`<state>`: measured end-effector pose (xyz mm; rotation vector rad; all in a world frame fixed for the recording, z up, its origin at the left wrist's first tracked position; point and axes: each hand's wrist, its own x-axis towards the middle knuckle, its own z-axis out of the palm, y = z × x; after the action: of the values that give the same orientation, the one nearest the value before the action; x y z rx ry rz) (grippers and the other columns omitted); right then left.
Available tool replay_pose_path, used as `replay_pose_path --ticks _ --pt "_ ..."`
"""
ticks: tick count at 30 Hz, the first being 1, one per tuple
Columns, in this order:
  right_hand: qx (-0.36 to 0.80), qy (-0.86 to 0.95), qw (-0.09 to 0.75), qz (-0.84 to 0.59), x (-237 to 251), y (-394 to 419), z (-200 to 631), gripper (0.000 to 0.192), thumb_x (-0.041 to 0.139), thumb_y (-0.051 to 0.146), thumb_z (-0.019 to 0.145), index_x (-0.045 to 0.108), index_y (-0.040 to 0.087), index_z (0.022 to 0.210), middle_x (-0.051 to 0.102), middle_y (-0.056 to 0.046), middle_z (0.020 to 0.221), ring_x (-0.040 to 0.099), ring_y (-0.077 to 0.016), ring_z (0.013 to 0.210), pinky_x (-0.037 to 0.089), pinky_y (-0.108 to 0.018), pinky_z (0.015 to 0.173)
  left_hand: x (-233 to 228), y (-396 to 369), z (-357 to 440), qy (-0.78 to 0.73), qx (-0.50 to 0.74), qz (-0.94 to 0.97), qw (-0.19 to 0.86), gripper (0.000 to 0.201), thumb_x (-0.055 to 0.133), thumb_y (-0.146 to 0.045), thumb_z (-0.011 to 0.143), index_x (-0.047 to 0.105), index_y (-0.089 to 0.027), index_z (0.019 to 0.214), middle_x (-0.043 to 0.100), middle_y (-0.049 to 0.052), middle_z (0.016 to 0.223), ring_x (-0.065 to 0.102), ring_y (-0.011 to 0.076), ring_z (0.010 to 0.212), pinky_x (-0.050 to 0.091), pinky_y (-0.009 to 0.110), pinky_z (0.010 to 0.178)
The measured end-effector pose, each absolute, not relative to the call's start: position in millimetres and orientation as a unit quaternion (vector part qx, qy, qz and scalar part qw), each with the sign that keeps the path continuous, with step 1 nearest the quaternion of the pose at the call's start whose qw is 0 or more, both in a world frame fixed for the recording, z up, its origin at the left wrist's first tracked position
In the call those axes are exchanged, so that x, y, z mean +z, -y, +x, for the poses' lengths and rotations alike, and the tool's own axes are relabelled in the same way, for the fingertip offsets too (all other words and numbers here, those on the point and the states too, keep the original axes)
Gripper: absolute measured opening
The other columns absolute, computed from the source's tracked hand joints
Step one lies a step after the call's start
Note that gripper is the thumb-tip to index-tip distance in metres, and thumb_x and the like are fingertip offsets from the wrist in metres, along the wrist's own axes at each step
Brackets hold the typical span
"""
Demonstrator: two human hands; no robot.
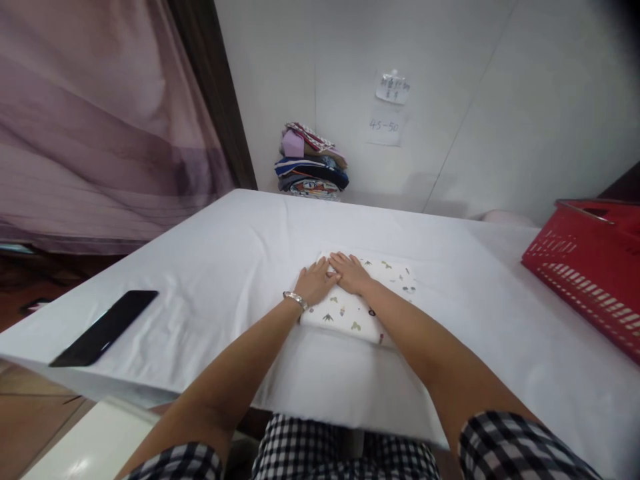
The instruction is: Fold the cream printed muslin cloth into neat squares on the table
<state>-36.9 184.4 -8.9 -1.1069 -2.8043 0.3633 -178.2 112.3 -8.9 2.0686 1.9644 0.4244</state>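
In the head view, a cloth, white with small printed figures, lies folded flat on the white desk, around its middle in width and nearer the near edge than the far one. The left hand rests palm down on the cloth's left part, fingers stretched out and close together, a bracelet round its wrist. The right hand lies just beside it, also flat on the cloth with fingers extended, and the two meet at the thumbs. A black slab lies at the near left corner of the desk, well apart from the hands. A red basket stands along the right edge. A stack of folded fabrics rises at the far edge, near the far left corner; its foot is partly hidden. Two paper notes hang on the wall behind, the lower reading 45-50, and a pink curtain hangs beyond the left edge
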Motion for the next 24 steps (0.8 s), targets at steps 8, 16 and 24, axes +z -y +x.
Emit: replay_pose_path --ticks 8,16,24 --pt "0.124 0.879 0.078 -0.454 -17.9 -197.0 54.8 0.06 0.033 0.054 0.09 0.036 0.024 0.142 0.027 -0.006 0.152 0.02 -0.0244 0.141 0.013 -0.048 0.114 -5.5 -116.1 -180.5 -0.679 0.106 0.713 0.142 0.068 0.029 -0.062 0.087 0.03 -0.023 0.143 0.015 0.008 0.156 0.023 0.0273 0.14 0.019 0.049 0.111" --pt "0.163 0.768 0.156 -0.6 -25.5 -180.0 153.0 0.064 0.041 0.058 0.085 0.044 0.02 0.135 0.035 -0.013 0.147 0.026 -0.0322 0.138 0.021 -0.056 0.11 -3.1 -119.3 -179.7 -0.685 0.092 0.706 0.156 0.07 0.031 -0.063 0.085 0.029 -0.024 0.144 0.012 0.005 0.156 0.023 0.0276 0.14 0.019 0.048 0.111" --pt "0.111 0.841 0.1 -0.521 -22.4 -78.2 113.4 0.059 0.03 0.055 0.091 0.038 0.022 0.14 0.025 -0.007 0.153 0.013 -0.0258 0.142 0.013 -0.051 0.113 -2.8 -124.9 -179.6 -0.699 0.051 0.7 0.138 0.071 0.027 -0.062 0.086 0.025 -0.025 0.145 0.009 0.002 0.157 0.026 0.0293 0.138 0.026 0.046 0.109"
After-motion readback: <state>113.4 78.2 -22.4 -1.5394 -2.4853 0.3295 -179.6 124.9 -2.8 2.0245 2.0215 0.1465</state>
